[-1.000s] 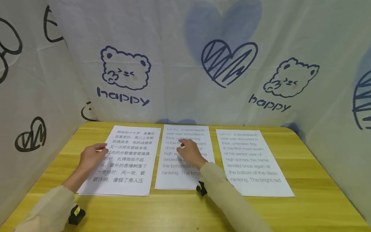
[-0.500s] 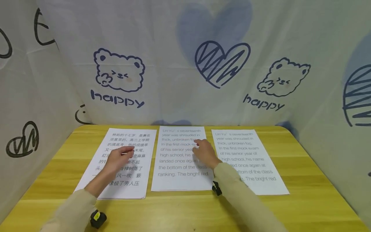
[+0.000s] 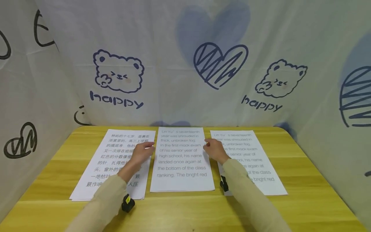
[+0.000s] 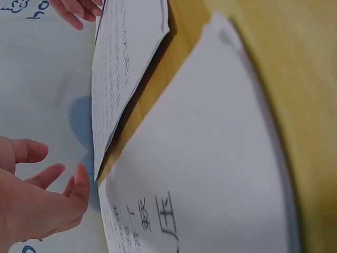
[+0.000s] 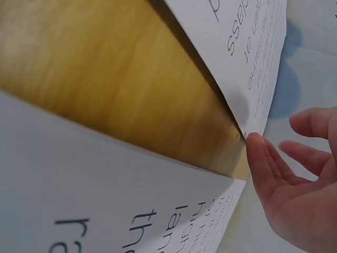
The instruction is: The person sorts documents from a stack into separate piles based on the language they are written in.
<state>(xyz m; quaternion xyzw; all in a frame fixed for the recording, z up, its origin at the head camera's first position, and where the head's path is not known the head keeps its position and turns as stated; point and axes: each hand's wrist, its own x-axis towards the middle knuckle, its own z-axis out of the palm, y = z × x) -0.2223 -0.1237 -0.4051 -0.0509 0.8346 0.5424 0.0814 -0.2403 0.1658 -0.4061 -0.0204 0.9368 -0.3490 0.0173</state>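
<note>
A middle stack of white paper [image 3: 182, 183] with large English print lies between my hands. My left hand [image 3: 141, 154] hovers by its left edge, above a stack with Chinese print [image 3: 116, 135]. By the middle stack's right edge is my right hand [image 3: 216, 150], over the near-left part of a right-hand English page [image 3: 269, 187]. In the left wrist view, the left hand [image 4: 47, 208] has loosely bent fingers, with a gap between thumb and fingers. The right wrist view shows the right hand [image 5: 300, 195] likewise relaxed, its fingertips right at the middle stack's edge [image 5: 226, 63]. Neither holds anything.
The papers lie in a row on a yellow wood-grain table [image 3: 179, 212]. A white cloth [image 3: 171, 83] with bear and heart drawings hangs behind and along both sides. Black wrist cameras [image 3: 128, 203] sit under the sleeves.
My left hand has moved right across the Chinese page to the middle stack's left edge. My right hand has moved right, off the English text, to that stack's right edge.
</note>
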